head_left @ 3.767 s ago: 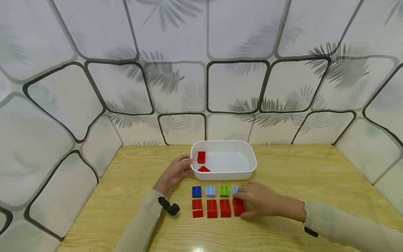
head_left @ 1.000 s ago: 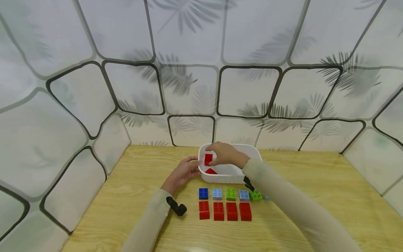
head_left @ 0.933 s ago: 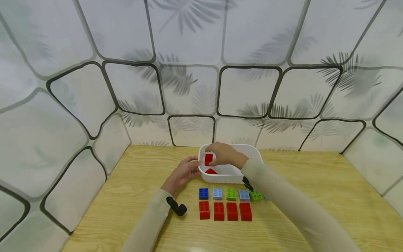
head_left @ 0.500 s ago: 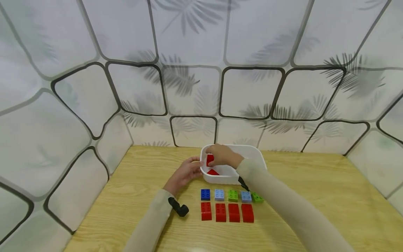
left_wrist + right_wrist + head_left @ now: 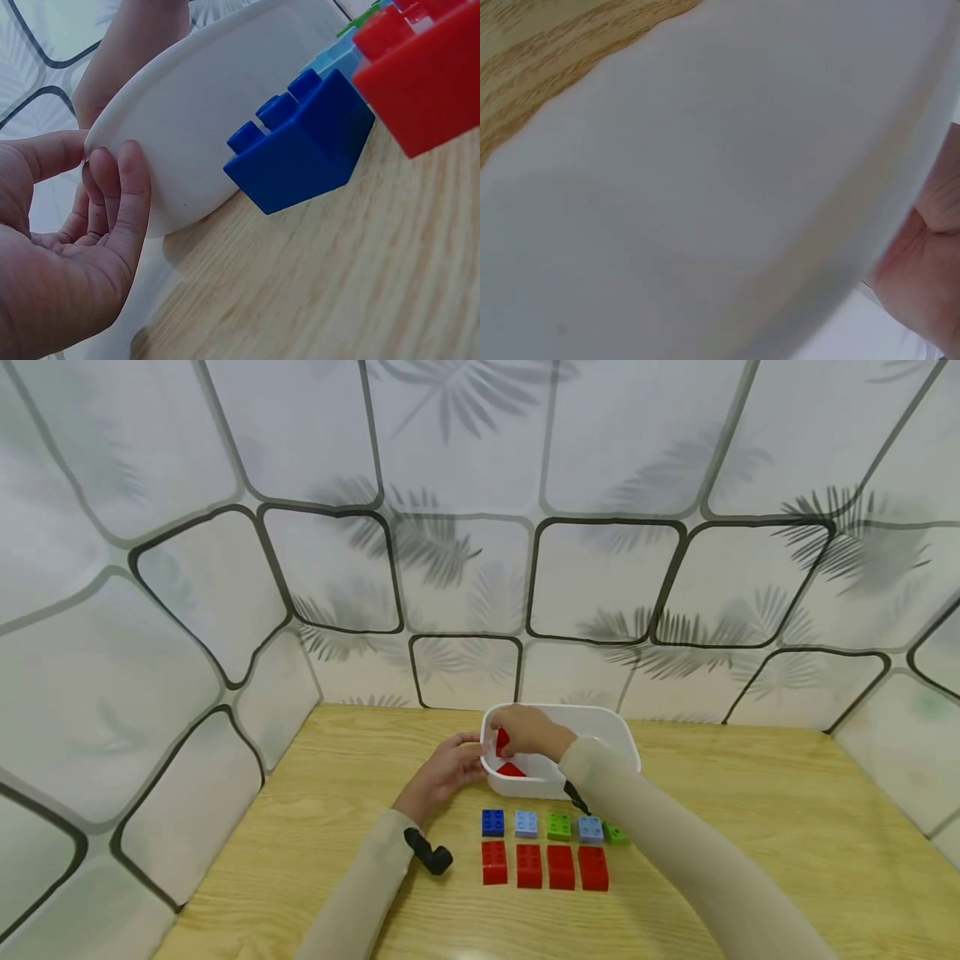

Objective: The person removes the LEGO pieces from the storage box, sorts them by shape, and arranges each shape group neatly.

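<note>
A white plastic tub (image 5: 592,787) stands at the back of the table. My left hand (image 5: 448,770) holds its left end; the left wrist view shows the thumb at the rim and the fingers (image 5: 129,199) against the outer wall. Inside the tub, my right hand (image 5: 527,731) pinches a red brick (image 5: 502,742) between thumb and fingers, partly covering it. Another red piece with a pointed top (image 5: 511,770) lies by the front wall below that hand. In the right wrist view the tub's wall (image 5: 727,150) hides most of the right hand (image 5: 926,277).
Before the tub runs a row of a blue brick (image 5: 492,822), light blue bricks (image 5: 526,824) and green bricks (image 5: 558,827), its right end under the right sleeve (image 5: 675,852). Several red bricks (image 5: 528,866) form a nearer row. A patterned wall (image 5: 465,668) rises behind the table.
My right hand has gone from the right end of the red row into the tub and taken hold of the red brick, which is now turned. My left hand stays on the tub.
</note>
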Demonstrator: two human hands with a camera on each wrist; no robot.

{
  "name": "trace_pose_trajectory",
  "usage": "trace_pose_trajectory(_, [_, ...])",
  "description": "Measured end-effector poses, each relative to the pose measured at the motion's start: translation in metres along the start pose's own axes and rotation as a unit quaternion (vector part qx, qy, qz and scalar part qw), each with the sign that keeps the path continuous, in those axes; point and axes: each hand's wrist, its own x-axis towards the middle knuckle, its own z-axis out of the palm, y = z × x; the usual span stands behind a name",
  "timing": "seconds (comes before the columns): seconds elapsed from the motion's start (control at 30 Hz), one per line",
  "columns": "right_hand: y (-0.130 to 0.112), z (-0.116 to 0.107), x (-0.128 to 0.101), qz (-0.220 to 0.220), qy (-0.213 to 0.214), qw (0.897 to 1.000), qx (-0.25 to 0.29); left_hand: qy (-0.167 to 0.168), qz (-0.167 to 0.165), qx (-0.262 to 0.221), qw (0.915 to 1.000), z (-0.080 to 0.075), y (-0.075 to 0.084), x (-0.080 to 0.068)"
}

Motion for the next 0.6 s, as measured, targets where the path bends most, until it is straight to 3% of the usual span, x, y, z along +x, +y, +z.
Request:
trace_pose_trajectory(0.33, [-0.002,-0.002,-0.009,0.004,-0.04,0.999,-0.012,-0.004,0.0,0.004,1.0,0.0,0.001,-0.001])
trace_pose_trajectory(0.6, [0.004,0.0,-0.015,0.005,-0.038,0.998,-0.053,-0.003,-0.003,-0.001,1.0,0.001,0.001,0.0])
